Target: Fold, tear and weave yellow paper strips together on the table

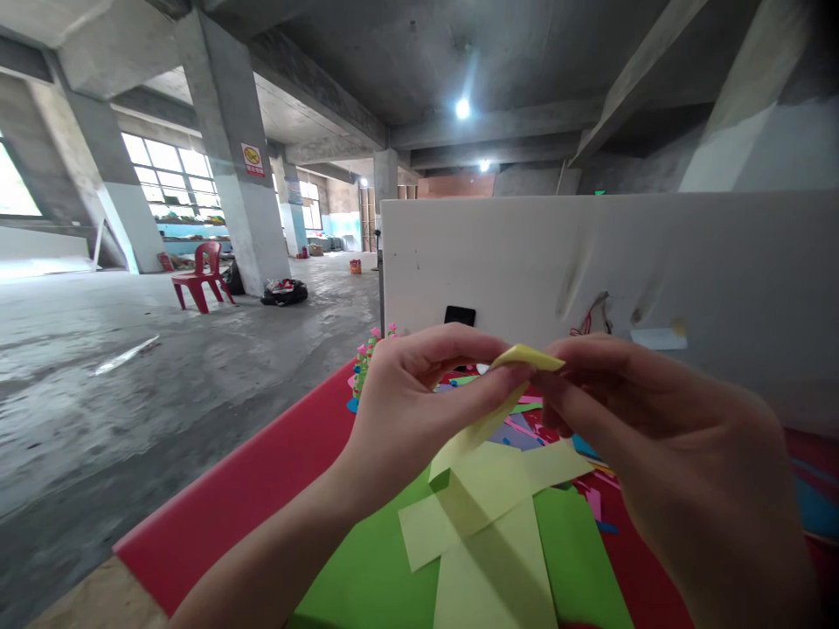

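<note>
Both hands pinch one folded strip of yellow paper [524, 355] above the table. My left hand [439, 376] has thumb and fingers closed on its left part. At the strip's right tip, my right hand [642, 402] closes thumb and fingertips. A tail of the strip seems to hang below the left thumb. Under the hands lie pale yellow paper pieces [495, 542], some crossing each other. They rest on a green paper sheet [367, 568].
A red cover [262, 489] lies over the table. Paper scraps [521, 428] are scattered beyond the hands, beside a small decorated paper piece [363, 367]. A black phone-like object [460, 315] is near the white partition [511, 253]. A red chair [203, 275] stands on the floor at left.
</note>
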